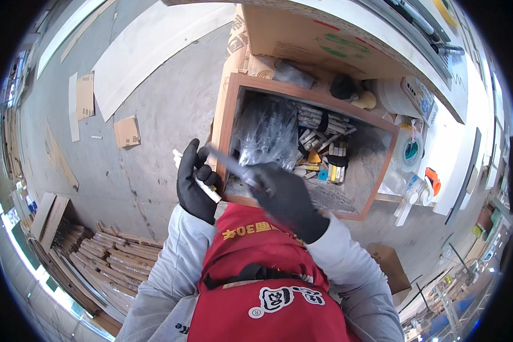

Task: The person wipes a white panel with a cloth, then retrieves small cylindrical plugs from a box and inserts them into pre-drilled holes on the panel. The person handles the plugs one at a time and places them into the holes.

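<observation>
My left hand (195, 188), in a black glove, is closed around a slim white stick (208, 190) that pokes out on both sides of the fingers. Also gloved in black, my right hand (285, 196) grips a long, flat grey blade-like tool (229, 163). Motion smears it, so its exact kind is unclear; its far end reaches close to the left fingers. Both hands are over the near left edge of an open wooden drawer (382, 171). Inside lie a crumpled clear plastic bag (268, 128) and several bundles of white and yellow sticks (325, 139).
A cardboard-lined panel (302, 40) stands behind the drawer. Tape rolls (410, 149) and an orange-handled item (432, 181) sit to the right. Stacked wooden strips (111, 259) lie at lower left, and cardboard pieces (126, 131) are on the concrete floor.
</observation>
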Action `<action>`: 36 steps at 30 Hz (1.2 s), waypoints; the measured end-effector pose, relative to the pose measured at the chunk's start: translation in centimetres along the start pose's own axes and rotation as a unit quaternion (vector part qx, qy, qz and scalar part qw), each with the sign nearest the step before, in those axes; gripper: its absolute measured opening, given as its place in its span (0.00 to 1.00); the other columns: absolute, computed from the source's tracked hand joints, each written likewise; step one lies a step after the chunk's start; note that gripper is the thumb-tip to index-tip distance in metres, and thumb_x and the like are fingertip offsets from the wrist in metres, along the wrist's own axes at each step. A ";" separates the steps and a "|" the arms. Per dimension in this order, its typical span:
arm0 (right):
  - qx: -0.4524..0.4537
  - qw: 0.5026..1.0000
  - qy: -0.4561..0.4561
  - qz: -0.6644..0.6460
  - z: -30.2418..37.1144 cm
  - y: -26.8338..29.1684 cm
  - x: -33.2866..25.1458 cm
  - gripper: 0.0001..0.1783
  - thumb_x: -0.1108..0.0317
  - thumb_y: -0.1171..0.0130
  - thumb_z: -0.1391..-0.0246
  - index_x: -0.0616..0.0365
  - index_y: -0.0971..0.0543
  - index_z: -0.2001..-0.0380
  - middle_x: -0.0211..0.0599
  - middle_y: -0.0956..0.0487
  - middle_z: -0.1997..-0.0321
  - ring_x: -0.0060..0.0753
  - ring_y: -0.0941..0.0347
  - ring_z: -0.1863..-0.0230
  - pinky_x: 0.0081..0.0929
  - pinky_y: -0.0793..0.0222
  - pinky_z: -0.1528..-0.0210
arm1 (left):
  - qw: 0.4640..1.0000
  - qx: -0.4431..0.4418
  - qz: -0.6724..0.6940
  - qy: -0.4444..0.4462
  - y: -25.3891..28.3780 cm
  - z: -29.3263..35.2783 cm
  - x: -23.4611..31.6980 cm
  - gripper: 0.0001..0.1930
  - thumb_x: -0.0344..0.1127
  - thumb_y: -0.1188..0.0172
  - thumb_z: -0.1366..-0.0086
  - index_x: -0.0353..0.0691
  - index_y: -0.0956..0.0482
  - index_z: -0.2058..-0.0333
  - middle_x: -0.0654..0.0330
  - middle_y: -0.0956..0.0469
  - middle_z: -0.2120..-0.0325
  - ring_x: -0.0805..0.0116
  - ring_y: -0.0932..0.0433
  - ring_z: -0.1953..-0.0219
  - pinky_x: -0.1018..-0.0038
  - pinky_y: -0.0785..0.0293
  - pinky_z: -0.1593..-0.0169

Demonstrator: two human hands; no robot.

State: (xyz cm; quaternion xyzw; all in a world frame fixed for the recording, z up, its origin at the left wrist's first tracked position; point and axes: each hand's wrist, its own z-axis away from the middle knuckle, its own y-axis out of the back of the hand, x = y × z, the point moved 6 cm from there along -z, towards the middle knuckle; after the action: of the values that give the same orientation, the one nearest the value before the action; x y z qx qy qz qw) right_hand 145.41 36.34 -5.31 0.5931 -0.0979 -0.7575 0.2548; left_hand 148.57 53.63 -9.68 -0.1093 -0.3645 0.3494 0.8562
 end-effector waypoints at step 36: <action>0.517 0.805 -0.200 0.213 14.7 12.6 13.8 0.10 0.67 0.44 0.48 0.63 0.27 0.66 0.47 0.27 0.72 0.48 0.29 0.70 0.37 0.34 0.69 | 0.355 -0.287 -0.889 -0.044 -9.6 -4.5 -18.5 0.39 0.48 0.40 0.46 0.43 0.48 0.40 0.40 0.30 0.53 0.45 0.26 0.56 0.58 0.29 0.55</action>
State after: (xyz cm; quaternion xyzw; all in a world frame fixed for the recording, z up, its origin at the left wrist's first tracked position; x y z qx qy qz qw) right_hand 132.56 16.45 -7.26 0.4365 -0.6473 -0.6235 0.0399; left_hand 147.63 34.38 -18.80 0.0551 -0.3641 -0.7368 0.5671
